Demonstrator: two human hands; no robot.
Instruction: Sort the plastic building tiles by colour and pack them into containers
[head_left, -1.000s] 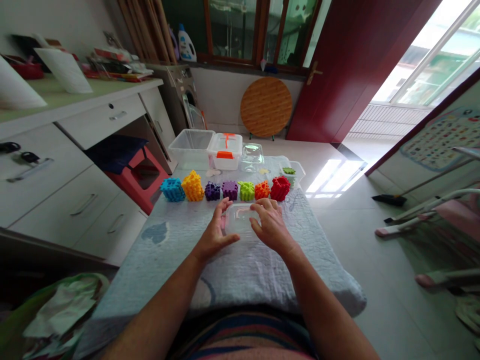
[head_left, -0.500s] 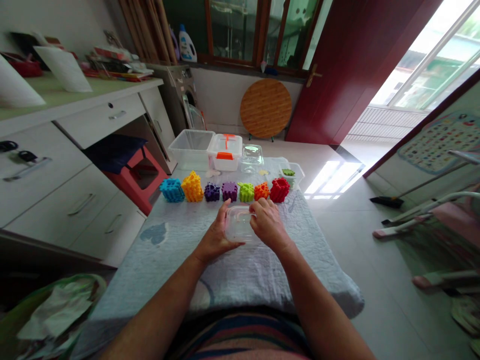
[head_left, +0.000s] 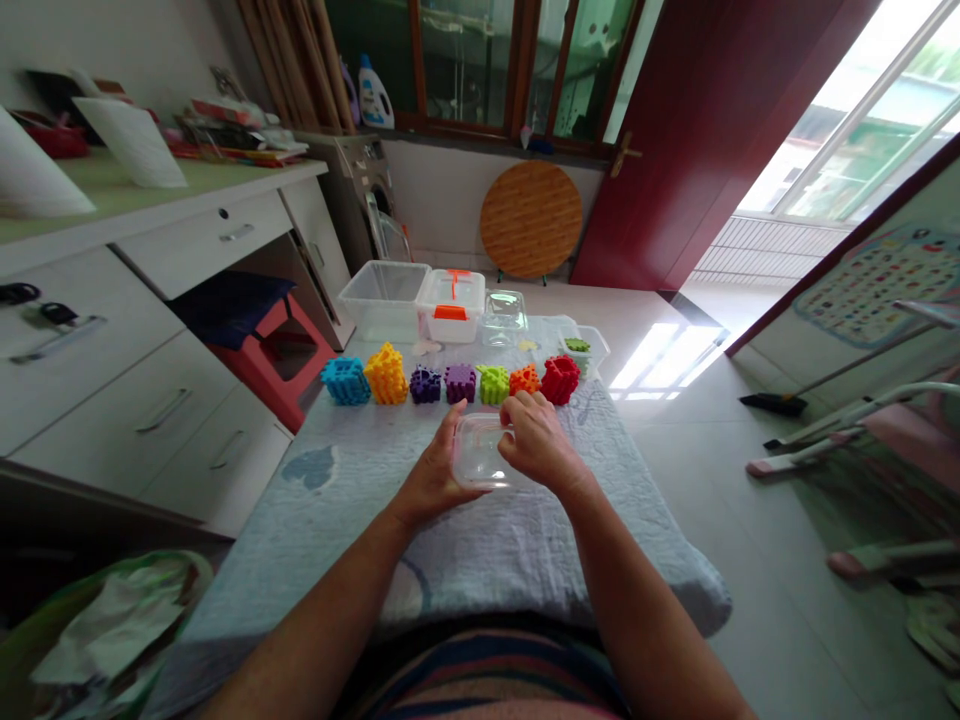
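While the right hand curls, the left cups a container.

A row of seven blocks bars the way just beyond the left hand and right hand, offering only slim gaps, with tubs standing farther ahead. A clear box blocks the space between the hands. Bare cloth leaves passage outside either hand and, nearer the body, between the forearms.
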